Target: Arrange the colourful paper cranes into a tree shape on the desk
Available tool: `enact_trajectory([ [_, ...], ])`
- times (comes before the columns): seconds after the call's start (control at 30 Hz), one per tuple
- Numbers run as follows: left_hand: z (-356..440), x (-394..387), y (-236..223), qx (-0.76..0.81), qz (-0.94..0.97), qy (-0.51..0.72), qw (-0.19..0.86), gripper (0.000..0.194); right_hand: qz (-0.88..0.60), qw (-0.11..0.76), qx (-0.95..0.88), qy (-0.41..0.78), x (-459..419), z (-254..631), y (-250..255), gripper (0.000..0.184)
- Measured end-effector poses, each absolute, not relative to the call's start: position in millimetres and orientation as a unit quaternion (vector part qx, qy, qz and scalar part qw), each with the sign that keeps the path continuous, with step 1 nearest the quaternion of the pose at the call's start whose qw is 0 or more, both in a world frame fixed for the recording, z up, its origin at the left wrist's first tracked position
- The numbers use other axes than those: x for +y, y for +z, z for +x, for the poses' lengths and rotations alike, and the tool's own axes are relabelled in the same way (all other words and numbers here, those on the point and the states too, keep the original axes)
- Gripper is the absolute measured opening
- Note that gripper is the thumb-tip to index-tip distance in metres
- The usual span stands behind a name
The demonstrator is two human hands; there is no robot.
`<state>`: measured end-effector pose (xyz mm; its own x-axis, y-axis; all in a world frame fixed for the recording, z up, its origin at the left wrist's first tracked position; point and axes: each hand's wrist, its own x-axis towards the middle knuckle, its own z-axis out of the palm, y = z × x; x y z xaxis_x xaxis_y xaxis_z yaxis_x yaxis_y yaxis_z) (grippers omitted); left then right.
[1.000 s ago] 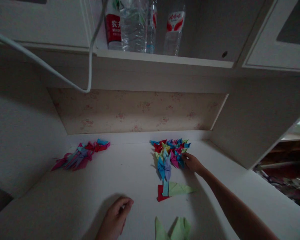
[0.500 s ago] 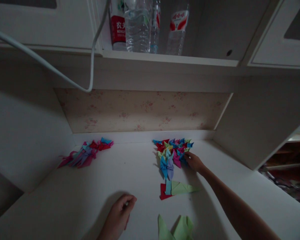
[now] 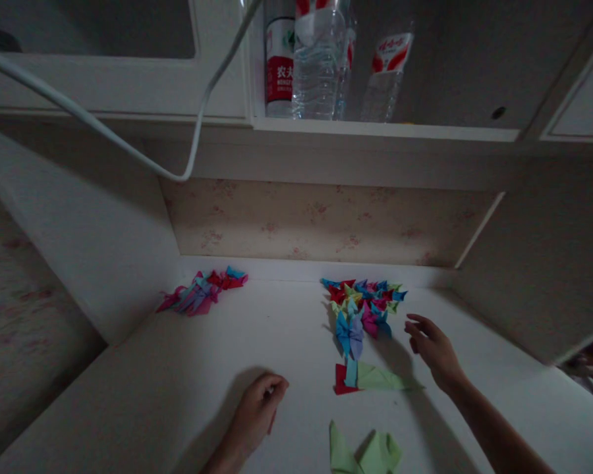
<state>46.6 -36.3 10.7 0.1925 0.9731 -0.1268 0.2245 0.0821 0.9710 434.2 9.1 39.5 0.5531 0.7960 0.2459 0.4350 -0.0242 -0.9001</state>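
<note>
My right hand [image 3: 429, 345] hovers over the white tabletop, fingers apart and holding nothing, just right of a cluster of colourful folded paper cranes [image 3: 366, 299]. The nearest one in that cluster is a blue paper crane [image 3: 382, 322]. My left hand [image 3: 261, 408] rests on the tabletop with its fingers curled; nothing shows in it. Between the hands lie a red folded paper piece [image 3: 343, 382], a light blue strip of paper [image 3: 351, 372] and a pale green folded paper [image 3: 380, 376]. Closer to me is a larger light green folded paper [image 3: 368, 454].
A second pile of pink, purple and red paper cranes [image 3: 202, 289] lies at the back left. Above, an open shelf holds plastic bottles [image 3: 319, 62]. A white cable [image 3: 143, 158] hangs in front of the cabinet. Side panels [image 3: 534, 263] bound the tabletop.
My right hand has drawn back to the right from the crane cluster, and its fingers have opened. The view has turned slightly left. My left hand stays curled on the table.
</note>
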Motion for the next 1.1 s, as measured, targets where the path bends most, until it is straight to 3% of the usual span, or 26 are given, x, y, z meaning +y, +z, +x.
enact_trajectory([
  [0.1,42.9,-35.0,12.7,0.526,0.557,0.357,0.534,0.051,-0.649,0.586,-0.406,0.266,-30.0,404.3,40.2,0.043],
  [0.2,35.5,-27.6,15.7,0.538,0.571,0.342,0.517,0.05,-0.623,0.564,-0.411,0.353,-63.9,362.0,33.5,0.04],
  [0.37,5.6,10.1,27.1,0.612,0.666,0.298,0.306,0.034,-0.561,0.473,-0.485,0.476,-85.7,286.7,13.3,0.042],
  [0.47,-22.1,43.7,36.1,0.645,0.679,0.274,0.216,0.02,-0.542,0.453,-0.533,0.466,-82.7,259.5,-0.1,0.04],
  [0.7,-66.6,104.3,49.5,0.746,0.641,0.174,0.049,0.029,-0.543,0.406,-0.604,0.418,-81.8,251.5,-5.4,0.037],
  [1.1,-60.5,141.8,40.9,0.768,0.625,0.135,-0.002,0.037,-0.548,0.405,-0.605,0.411,-82.3,253.0,2.4,0.041],
])
